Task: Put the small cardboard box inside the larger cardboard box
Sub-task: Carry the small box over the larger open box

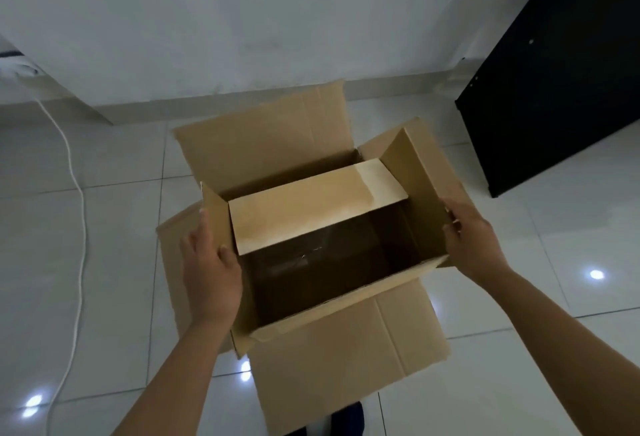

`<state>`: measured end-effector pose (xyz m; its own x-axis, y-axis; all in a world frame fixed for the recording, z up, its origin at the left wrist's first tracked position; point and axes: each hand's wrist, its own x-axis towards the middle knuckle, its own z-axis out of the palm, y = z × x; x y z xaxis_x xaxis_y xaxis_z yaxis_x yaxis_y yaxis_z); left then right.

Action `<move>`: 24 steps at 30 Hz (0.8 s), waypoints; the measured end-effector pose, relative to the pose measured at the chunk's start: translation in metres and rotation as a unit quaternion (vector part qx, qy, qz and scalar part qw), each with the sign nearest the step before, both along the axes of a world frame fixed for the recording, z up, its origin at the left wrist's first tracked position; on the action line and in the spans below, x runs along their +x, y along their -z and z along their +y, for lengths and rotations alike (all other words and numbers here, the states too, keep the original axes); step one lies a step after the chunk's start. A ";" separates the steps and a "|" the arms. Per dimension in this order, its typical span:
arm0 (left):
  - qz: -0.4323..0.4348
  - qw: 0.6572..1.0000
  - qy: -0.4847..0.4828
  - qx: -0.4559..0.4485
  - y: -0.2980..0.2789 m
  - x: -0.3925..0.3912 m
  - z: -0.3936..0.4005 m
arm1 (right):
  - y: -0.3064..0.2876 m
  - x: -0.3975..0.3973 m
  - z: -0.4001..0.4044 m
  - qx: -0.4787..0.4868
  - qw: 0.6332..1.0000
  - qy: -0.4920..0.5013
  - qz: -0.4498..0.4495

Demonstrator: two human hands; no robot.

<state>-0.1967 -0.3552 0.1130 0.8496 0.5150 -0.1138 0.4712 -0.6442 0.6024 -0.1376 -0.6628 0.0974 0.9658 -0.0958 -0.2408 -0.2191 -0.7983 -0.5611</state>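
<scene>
The small cardboard box [420,172] is open, with a dark inside and a pale panel lying across the far half of its opening. It sits low between the spread flaps of the larger cardboard box [263,137], whose back, front and left flaps show around it. My left hand [211,262] grips the small box's upright left flap, thumb over the edge. On the other side, my right hand [474,241] holds the upright right flap. The larger box's walls and floor are hidden beneath the small one.
Both boxes are on a glossy white tiled floor [536,297] near a white wall. A white cable [81,227] runs down the floor at left. A black panel [554,71] leans at the right. Something dark [346,418] shows at the bottom edge.
</scene>
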 end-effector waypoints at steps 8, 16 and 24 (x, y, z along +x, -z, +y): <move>0.026 0.998 -0.016 -0.052 0.051 -0.005 0.013 | 0.032 0.007 -0.008 0.022 0.998 0.048 0.032; 0.036 0.995 -0.050 -0.082 0.110 -0.005 0.021 | 0.090 0.009 -0.003 0.027 0.998 0.039 0.035; 0.039 0.995 -0.039 -0.086 0.146 -0.008 0.026 | 0.116 0.004 0.011 -0.028 1.000 0.003 -0.004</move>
